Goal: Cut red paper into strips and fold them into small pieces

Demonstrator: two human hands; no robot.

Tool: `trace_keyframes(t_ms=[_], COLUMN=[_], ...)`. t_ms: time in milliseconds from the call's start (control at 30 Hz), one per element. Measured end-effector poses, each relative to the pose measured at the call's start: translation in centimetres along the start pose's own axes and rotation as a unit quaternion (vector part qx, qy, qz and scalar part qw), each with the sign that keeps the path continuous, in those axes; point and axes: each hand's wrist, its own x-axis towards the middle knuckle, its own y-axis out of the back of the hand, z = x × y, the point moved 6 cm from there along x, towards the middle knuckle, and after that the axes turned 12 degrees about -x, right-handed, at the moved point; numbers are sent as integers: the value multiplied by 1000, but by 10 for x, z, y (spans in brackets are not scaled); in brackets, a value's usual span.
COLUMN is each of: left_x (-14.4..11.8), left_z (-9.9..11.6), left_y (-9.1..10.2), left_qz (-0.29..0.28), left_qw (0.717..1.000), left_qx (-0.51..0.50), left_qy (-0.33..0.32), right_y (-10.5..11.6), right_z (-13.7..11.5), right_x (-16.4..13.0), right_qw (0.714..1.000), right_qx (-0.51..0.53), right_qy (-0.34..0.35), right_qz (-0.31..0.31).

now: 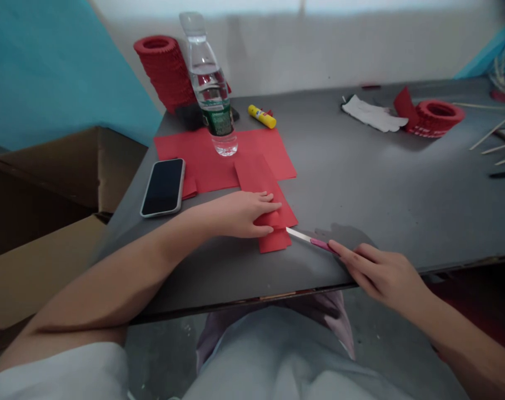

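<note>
My left hand [250,214] lies with its fingers spread on folded red paper [258,175], pressing it against the grey table. A smaller red piece [274,241] sticks out below my thumb. My right hand [375,272] is closed around the pink handle of a craft knife [310,240], index finger stretched along it. The knife's long pale blade points left, and its tip meets the right edge of the red paper just beside my left fingertips. Part of the paper is hidden under my left hand.
A large red sheet [210,175] lies behind, with a water bottle [214,105] standing on it. Nearby are a phone [164,188], a yellow glue stick [261,116] and a red pleated paper roll [164,72]. Further right lie a white glove [373,114], another red roll [438,118] and thin sticks.
</note>
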Motion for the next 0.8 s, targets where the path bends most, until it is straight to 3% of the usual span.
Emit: trace_keyframes(t_ms=[800], left_x=[0], left_z=[0], left_y=[-2], left_qz=[-7], left_qw=[1000], left_qx=[-2], left_qy=[0], right_y=[-2], right_z=[0], right_x=[-1], right_qw=[1000], right_qx=[-14], right_qy=[-5], right_qz=[3])
